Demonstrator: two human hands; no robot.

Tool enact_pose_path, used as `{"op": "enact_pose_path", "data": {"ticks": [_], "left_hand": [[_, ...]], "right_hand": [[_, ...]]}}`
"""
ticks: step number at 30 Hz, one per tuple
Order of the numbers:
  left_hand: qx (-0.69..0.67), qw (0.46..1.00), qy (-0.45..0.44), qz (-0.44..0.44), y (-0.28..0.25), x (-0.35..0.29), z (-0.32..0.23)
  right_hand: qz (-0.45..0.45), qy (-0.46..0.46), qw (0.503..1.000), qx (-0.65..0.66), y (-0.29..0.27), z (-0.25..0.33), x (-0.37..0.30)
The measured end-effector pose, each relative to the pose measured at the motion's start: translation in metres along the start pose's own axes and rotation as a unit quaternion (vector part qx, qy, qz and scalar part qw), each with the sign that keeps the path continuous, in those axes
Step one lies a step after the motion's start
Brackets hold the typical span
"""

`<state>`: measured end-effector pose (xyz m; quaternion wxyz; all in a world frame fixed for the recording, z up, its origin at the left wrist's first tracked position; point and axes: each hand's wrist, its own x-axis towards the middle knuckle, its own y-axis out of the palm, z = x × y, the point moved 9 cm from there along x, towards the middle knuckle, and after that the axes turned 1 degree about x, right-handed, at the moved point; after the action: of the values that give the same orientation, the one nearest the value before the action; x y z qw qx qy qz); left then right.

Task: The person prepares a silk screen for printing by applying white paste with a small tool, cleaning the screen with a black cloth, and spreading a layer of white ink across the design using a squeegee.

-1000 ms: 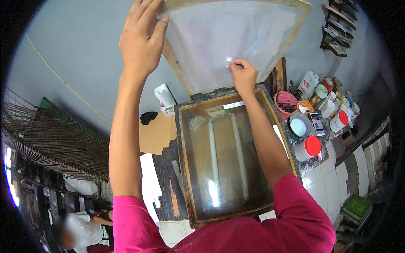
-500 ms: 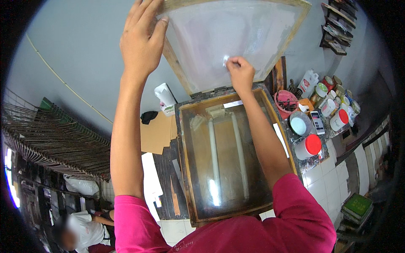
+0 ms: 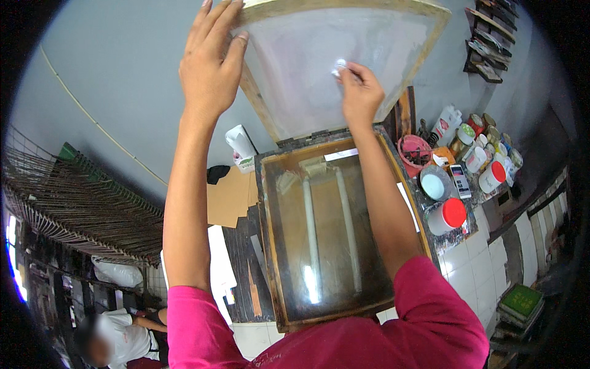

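Observation:
A wood-framed mesh screen [image 3: 307, 37] stands tilted up at the far side of a glass-topped wooden box [image 3: 332, 246]. My left hand [image 3: 212, 74] grips the screen's upper left corner, with the thumb over the frame's near side and the fingers along its edge. In front of the pale, cloudy mesh, my right hand [image 3: 364, 95] pinches a small white wad [image 3: 339, 66], perhaps tissue or cloth. The wad is at the mesh, slightly blurred. Under the glass lie two long white tubes [image 3: 312, 240]. Part of the box is hidden by my right forearm.
At the right stand a pink basket [image 3: 415, 150], a bowl of pale blue stuff [image 3: 434, 184], a phone [image 3: 460, 181], and several jars, one with a red lid [image 3: 454, 213]. Brown cardboard [image 3: 227, 197] lies left of the box. A wire rack [image 3: 86, 209] and another person [image 3: 126, 332] are farther left.
My right hand has moved up and slightly right across the mesh with the white wad. My left hand stays on the frame's corner.

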<state>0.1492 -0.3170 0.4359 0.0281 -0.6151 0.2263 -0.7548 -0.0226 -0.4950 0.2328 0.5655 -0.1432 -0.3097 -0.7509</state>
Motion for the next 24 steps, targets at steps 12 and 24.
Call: {"op": "enact_pose_path", "data": {"ticks": [12, 24], "left_hand": [[0.000, 1.000, -0.009, 0.005, -0.003, 0.000, 0.000], [0.008, 1.000, -0.015, 0.003, -0.002, 0.000, 0.001]], "right_hand": [[0.103, -0.146, 0.981, -0.074, 0.022, 0.053, -0.001], [0.014, -0.150, 0.986, -0.077, -0.003, 0.083, 0.023]]}}
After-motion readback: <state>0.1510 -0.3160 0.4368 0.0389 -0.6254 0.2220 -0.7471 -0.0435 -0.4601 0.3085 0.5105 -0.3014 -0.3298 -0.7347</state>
